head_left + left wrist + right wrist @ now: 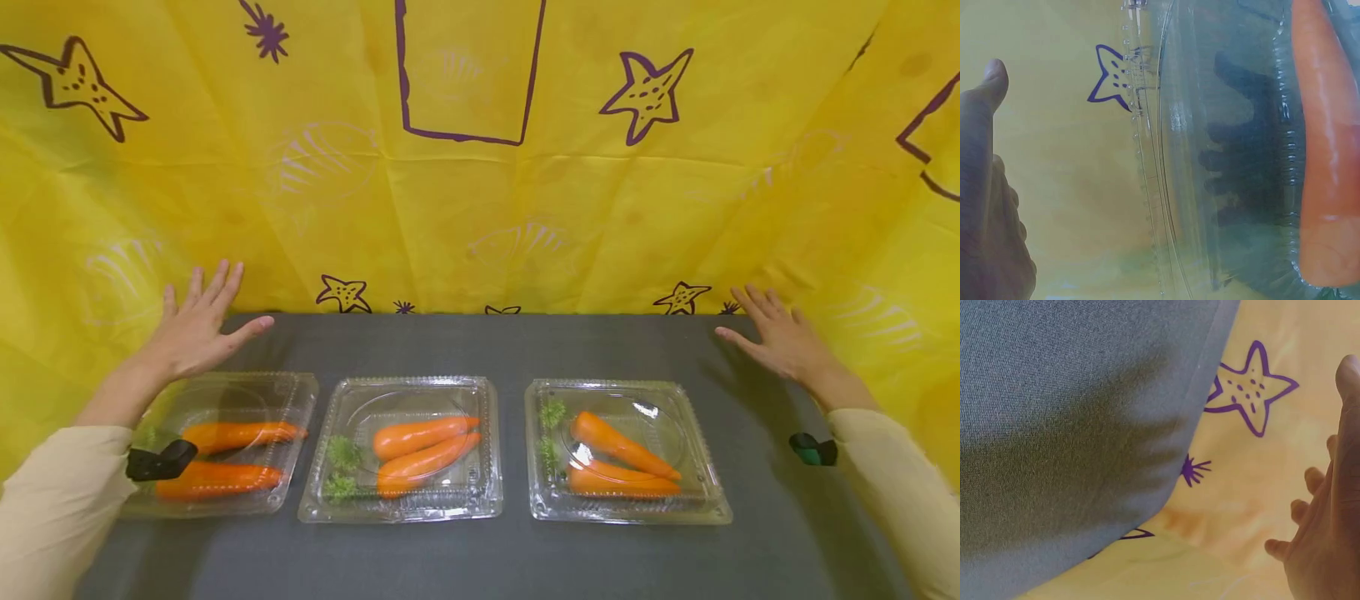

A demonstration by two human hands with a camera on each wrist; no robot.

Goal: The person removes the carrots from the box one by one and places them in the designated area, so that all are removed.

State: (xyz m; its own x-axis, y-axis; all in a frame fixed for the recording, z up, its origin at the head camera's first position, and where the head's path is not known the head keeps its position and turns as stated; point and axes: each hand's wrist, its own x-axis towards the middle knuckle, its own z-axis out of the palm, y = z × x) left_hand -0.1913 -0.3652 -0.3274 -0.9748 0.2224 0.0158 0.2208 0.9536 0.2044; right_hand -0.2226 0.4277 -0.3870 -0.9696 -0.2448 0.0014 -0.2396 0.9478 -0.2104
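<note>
Three clear plastic clamshell boxes stand in a row on the grey table, lids down, each with two orange carrots inside. My left hand (198,329), fingers spread and straight, is above the back of the left box (296,392); its wrist and sleeve cover part of that box. In the left wrist view a carrot (1329,150) shows through the plastic beside the hand's shadow. The middle box (408,510) and the right box (630,510) show leafy green tops at their left sides. Over the table's back right corner, my right hand (783,337) is spread and holds nothing.
A yellow cloth (465,200) with purple starfish and fish drawings hangs behind the grey table (517,558) and along both sides. Black straps (161,461) hang at the wrists.
</note>
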